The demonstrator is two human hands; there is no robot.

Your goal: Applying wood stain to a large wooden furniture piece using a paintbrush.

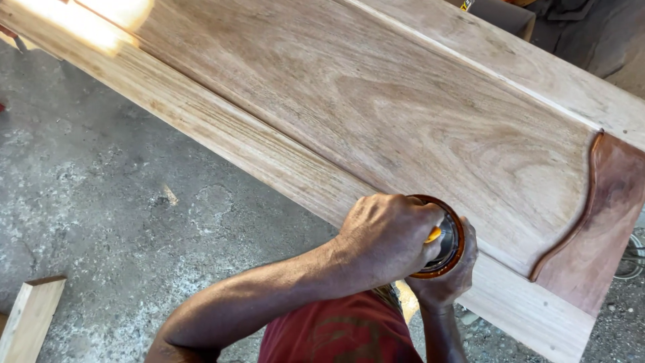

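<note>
Both hands cover most of the round amber-rimmed tool [449, 243], so its kind cannot be told. The long pale wooden panel [376, 114] and small pale wood offcut [28, 317] run past the frame's edges.

A long wooden panel [376, 114] runs slantwise from upper left to lower right above the concrete floor [114, 202]. Both hands meet at its near edge, the left hand [390, 235] on top of a round tool [443, 236] and the right hand [447, 279] beneath it. A short wooden offcut [30, 316] lies on the floor at lower left, well apart.
</note>
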